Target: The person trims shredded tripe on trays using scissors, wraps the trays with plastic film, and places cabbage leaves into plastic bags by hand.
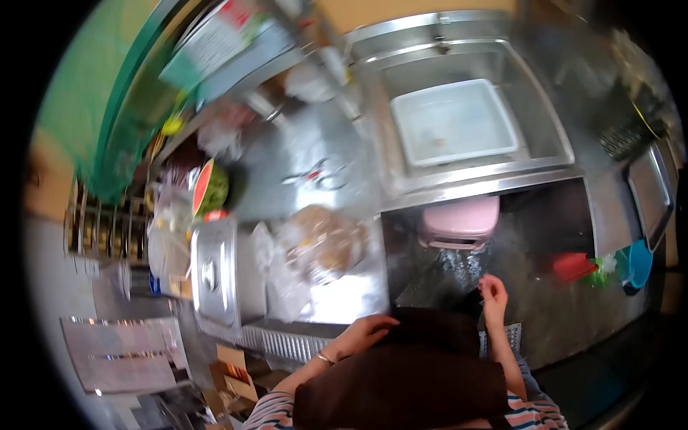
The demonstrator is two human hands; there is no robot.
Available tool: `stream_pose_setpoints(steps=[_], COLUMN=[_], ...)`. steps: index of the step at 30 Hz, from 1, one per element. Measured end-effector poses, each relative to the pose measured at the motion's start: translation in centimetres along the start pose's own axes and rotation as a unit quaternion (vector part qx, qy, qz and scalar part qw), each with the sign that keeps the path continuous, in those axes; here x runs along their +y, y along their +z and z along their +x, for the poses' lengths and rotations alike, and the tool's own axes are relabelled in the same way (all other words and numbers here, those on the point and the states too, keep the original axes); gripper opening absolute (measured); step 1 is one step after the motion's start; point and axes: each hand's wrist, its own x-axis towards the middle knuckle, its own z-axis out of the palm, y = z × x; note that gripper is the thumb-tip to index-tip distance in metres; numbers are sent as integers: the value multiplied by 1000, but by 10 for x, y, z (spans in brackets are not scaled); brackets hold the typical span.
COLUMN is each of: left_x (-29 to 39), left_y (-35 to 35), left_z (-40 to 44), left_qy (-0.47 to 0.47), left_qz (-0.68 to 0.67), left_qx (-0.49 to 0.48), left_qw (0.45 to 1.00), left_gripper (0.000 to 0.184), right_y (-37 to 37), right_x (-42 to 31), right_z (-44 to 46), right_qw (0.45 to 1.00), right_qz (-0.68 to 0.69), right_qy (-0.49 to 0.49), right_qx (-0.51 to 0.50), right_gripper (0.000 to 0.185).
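My left hand (362,335) is at the front edge of the steel counter, beside the dark apron (401,380); its fingers are slightly bent and apart, with nothing in them. Above it on the counter lies a clear plastic bag (326,244) with brownish contents. Over the floor to the right, my right hand (493,292) is raised with its fingers curled together; whether they hold anything is too small to tell. A pink container (460,222) stands under the sink, beyond my right hand.
A steel sink (552,132) holds a white tub (455,122). On the counter are a cut watermelon (210,188), scissors (315,174) and a lidded steel container (215,272). A red item (573,266) and a blue basin (636,264) are low at the right. An open cardboard box (236,373) sits lower left.
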Motion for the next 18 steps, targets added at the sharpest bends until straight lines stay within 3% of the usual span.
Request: stream_pose_setpoints(steps=[1, 2, 3, 5, 6, 9, 11, 13, 15, 16, 18], left_x=[-10, -6, -16, -33, -53, -91, -102, -114, -130, -142, -172], left_y=[-16, -24, -30, -48, -51, -63, -72, -81, -92, -94, -102], left_z=[-22, -38, -54, -84, -96, -126, -140, -155, -164, -168, -176], left_qy=[59, 4, 12, -7, 88, 117, 115, 99, 30, 13, 0], left_qz=[12, -12, -25, -38, -3, 20, 12, 5, -56, -53, -64], left_qx=[-4, -15, -14, -20, -8, 28, 62, 109, 100, 124, 144], left_qw=[998, 1000, 1000, 999, 996, 992, 991, 989, 993, 991, 988], left_gripper=[30, 30, 30, 32, 33, 32, 32, 31, 29, 27, 27], right_y=[49, 81, 111, 171, 195, 270, 309, 335, 344, 339, 329], right_x=[-46, -79, -105, -150, -171, -209, -214, -205, -208, -196, -197], right_z=[-13, -23, -31, -44, -46, -50, -41, -27, -25, -17, -32], right_qw=[999, 997, 990, 958, 928, 847, 822, 832, 815, 784, 791], right_qz=[-21, 3, -18, -119, -171, -333, -366, -432, -498, -522, -484], right_qy=[-5, -4, -22, -155, -227, -348, -401, -285, -252, -299, -328], right_qx=[-35, -83, -136, -210, -240, -224, -174, -198, -156, -155, -179], right_gripper=[19, 26, 43, 71, 83, 105, 96, 83, 69, 61, 46])
